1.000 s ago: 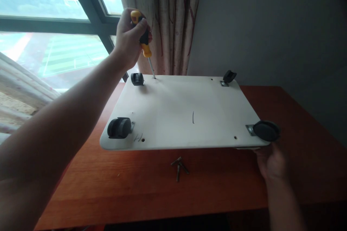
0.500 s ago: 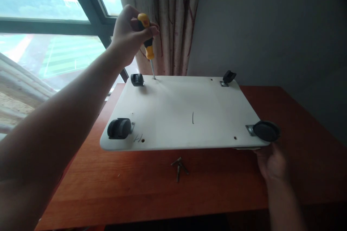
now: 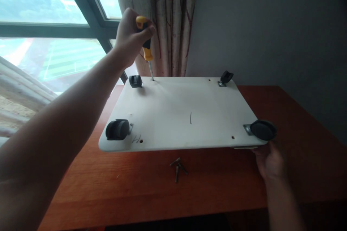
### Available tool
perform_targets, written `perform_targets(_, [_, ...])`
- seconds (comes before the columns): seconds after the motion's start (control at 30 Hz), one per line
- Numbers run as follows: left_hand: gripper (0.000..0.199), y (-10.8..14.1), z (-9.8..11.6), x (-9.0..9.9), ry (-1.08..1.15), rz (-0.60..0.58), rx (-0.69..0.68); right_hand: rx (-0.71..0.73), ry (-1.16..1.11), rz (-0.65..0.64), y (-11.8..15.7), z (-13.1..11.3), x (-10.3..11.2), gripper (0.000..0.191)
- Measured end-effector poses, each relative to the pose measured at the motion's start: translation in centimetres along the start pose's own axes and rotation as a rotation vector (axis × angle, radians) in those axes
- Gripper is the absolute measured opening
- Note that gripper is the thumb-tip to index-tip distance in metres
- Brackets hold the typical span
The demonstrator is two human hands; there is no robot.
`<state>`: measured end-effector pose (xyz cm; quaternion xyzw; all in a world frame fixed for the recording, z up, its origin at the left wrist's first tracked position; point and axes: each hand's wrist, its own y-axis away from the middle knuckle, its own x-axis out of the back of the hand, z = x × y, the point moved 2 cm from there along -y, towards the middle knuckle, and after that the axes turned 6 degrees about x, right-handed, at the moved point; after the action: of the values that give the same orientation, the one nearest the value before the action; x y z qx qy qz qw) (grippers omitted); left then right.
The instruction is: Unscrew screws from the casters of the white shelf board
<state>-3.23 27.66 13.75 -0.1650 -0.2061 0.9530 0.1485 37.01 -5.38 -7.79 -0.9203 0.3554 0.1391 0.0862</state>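
Note:
My left hand is closed around the yellow and black handle of a screwdriver. Its shaft points down, with the tip at a hole near the far left of a white board. Black caster wheels on metal plates sit at the board's corners, facing up. At the near right corner, my right hand grips the board from below, beside a caster; its fingertips are hidden under the edge. Several screws lie in a small cluster in front of the board.
The board is held above a reddish-brown wooden table. Other holes and pen marks show on the board. A patterned curtain and a grey wall stand behind, with a window at the left.
My left fingers have shifted and curled more closely round the screwdriver handle, while its tip stays at the same hole. The whole view has shifted slightly; my right hand keeps its place on the board.

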Motion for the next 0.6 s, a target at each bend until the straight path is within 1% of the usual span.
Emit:
perform_targets(0.07, [0.036, 0.24, 0.54, -0.15, -0.249, 0.089, -0.140, -0.005, -0.003, 0.008, -0.03, -0.06, -0.09, 0.034])
perform_targets(0.1, [0.037, 0.34, 0.74, -0.32, -0.335, 0.119, -0.173, -0.007, -0.004, 0.015, -0.05, -0.08, -0.13, 0.034])
perform_targets(0.17, [0.037, 0.43, 0.94, -0.61, -0.409, 0.128, -0.155, -0.011, -0.006, 0.027, -0.08, -0.13, -0.17, 0.033])
perform_targets(0.23, [0.031, 0.38, 1.02, -0.72, -0.426, 0.110, -0.152, -0.011, -0.005, 0.037, -0.06, -0.16, -0.18, 0.033])
perform_targets(0.33, [0.018, 0.14, 0.85, -0.44, -0.359, 0.085, -0.124, -0.004, 0.004, 0.023, 0.05, -0.24, -0.22, 0.035])
perform_targets(0.4, [0.014, 0.02, 0.72, -0.20, -0.346, 0.063, -0.107, -0.002, 0.007, 0.012, 0.11, -0.27, -0.26, 0.035])
perform_targets(0.47, [0.018, 0.02, 0.77, -0.08, -0.391, 0.064, -0.135, -0.004, 0.007, 0.018, 0.10, -0.28, -0.28, 0.035])
perform_targets(0.53, [0.029, 0.13, 0.96, -0.12, -0.444, 0.090, -0.188, -0.006, 0.005, 0.030, 0.06, -0.26, -0.28, 0.035])
perform_targets(0.6, [0.037, 0.27, 1.03, -0.31, -0.443, 0.109, -0.188, -0.008, 0.000, 0.036, 0.02, -0.26, -0.29, 0.034])
